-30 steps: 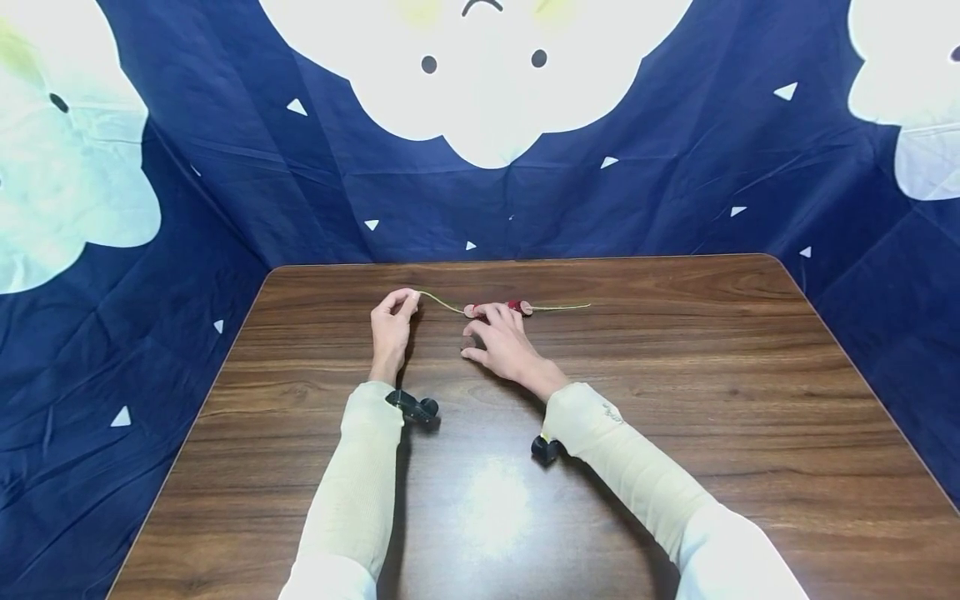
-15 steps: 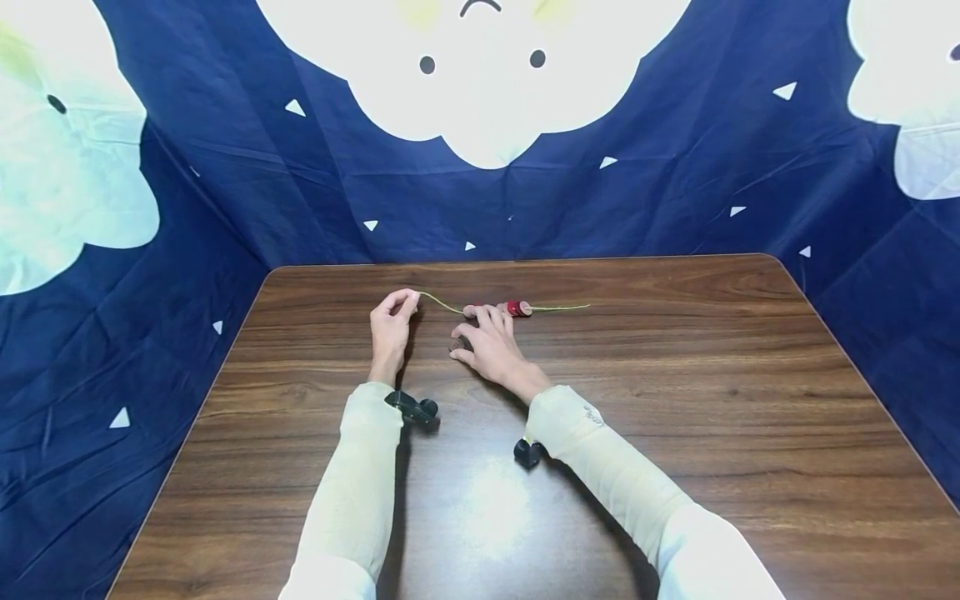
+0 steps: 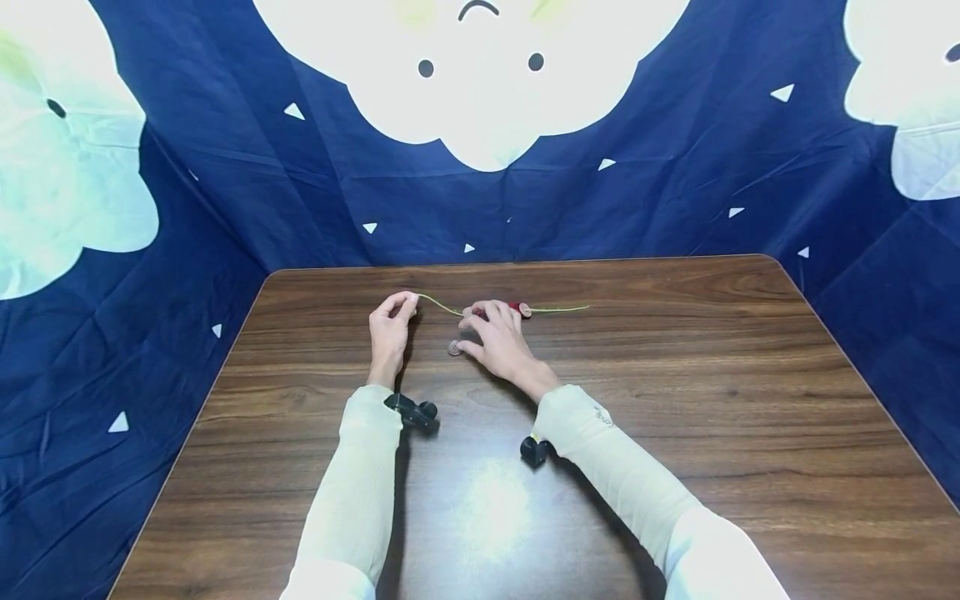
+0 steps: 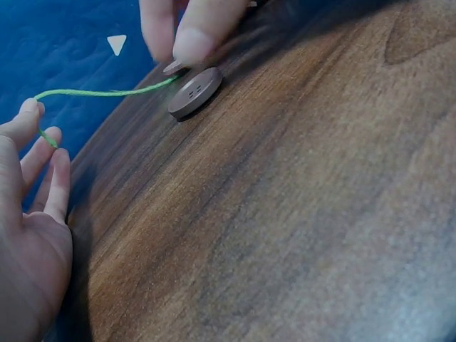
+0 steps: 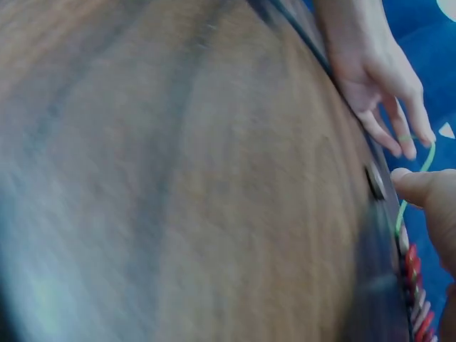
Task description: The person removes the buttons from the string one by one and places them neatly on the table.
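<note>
My left hand pinches one end of a green string between thumb and fingertips, with a short tail showing in the left wrist view. The string runs right through a row of red and pale brown buttons and comes out at the far side. Over that row lies my right hand, its bent, spread fingers covering the middle of the row. A loose brown button with small holes lies on the table by the right thumb's tip; in the head view thumb and forefinger stand apart.
The dark wood table has its back edge just beyond the string. Behind it hangs a blue cloth with white clouds and triangles. A small black camera sits at the left wrist, another black camera at the right.
My right hand moved left with the loose button near its thumb, then shifted slightly back right; the button now lies in plain sight beside the thumb. The left hand has stayed put.
</note>
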Motion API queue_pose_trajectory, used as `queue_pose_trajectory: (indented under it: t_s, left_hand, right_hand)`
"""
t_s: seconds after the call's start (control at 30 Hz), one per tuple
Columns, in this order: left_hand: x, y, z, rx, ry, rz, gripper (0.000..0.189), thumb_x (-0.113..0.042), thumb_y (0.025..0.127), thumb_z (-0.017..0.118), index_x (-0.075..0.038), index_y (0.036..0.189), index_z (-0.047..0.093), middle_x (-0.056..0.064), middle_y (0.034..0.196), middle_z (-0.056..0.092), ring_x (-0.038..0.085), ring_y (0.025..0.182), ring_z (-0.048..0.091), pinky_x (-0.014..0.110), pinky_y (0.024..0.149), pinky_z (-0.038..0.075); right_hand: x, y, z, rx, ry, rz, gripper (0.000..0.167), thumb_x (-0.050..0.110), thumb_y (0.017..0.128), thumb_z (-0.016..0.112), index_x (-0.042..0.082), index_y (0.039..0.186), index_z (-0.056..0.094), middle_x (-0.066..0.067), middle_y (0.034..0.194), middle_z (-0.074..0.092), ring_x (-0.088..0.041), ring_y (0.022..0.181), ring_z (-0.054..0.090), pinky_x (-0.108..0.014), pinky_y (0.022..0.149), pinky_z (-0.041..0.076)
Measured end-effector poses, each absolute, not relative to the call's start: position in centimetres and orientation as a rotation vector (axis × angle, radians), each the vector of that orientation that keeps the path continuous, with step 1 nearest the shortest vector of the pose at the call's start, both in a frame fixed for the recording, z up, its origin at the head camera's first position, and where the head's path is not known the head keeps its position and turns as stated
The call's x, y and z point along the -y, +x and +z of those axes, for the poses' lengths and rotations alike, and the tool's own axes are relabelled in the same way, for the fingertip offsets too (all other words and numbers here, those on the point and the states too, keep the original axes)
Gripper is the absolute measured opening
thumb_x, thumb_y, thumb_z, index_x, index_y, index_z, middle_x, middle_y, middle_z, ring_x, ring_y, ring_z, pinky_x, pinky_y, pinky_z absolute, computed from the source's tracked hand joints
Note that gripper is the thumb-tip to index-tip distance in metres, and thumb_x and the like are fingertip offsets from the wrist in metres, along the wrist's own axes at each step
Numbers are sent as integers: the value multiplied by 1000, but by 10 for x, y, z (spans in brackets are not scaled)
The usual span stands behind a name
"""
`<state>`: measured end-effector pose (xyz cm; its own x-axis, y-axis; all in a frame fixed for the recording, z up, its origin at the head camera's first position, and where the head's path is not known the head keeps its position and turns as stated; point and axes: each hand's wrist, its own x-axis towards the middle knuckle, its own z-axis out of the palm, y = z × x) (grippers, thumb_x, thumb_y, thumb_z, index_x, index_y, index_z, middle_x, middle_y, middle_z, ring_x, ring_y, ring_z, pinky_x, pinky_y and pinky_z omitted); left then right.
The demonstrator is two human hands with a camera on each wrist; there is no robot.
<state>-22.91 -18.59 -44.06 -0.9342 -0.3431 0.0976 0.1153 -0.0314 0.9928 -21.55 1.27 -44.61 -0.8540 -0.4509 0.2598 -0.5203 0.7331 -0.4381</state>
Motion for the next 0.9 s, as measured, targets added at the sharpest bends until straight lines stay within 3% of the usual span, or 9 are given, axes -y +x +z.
queue_pose_trajectory:
  t_s: [0.17, 0.43, 0.73, 0.9]
  left_hand:
    - [186, -229, -441, 1938, 244, -2033, 23, -7, 89, 66, 11, 104, 65, 1, 81, 64, 16, 76, 56, 38, 81, 47]
    - [185, -229, -442, 1945, 265, -2029, 23, -8, 89, 66, 10, 104, 66, 26, 94, 61, 24, 80, 56, 38, 81, 47]
    - [186, -230, -441, 1950, 280, -2035, 24, -9, 89, 67, 9, 105, 66, 24, 96, 63, 25, 84, 57, 37, 82, 48]
    - [186, -229, -442, 1949, 282, -2037, 24, -10, 90, 66, 9, 105, 66, 28, 101, 62, 29, 86, 57, 38, 84, 48]
  right_hand:
    - [-28, -225, -441, 2770, 696, 826, 32, 34, 87, 69, 17, 114, 65, -8, 134, 48, -28, 128, 35, -50, 108, 22]
    - [-57, -240, -441, 2786, 557, 867, 35, 33, 86, 71, 17, 117, 63, -8, 134, 47, -30, 129, 34, -48, 108, 21]
    - [-81, -247, -443, 2885, 426, 873, 40, 22, 86, 71, 15, 123, 59, -11, 138, 43, -33, 132, 30, -51, 107, 19]
    - [-89, -248, -444, 2926, 390, 866, 40, 21, 86, 70, 12, 123, 60, -12, 139, 42, -34, 132, 28, -52, 107, 19]
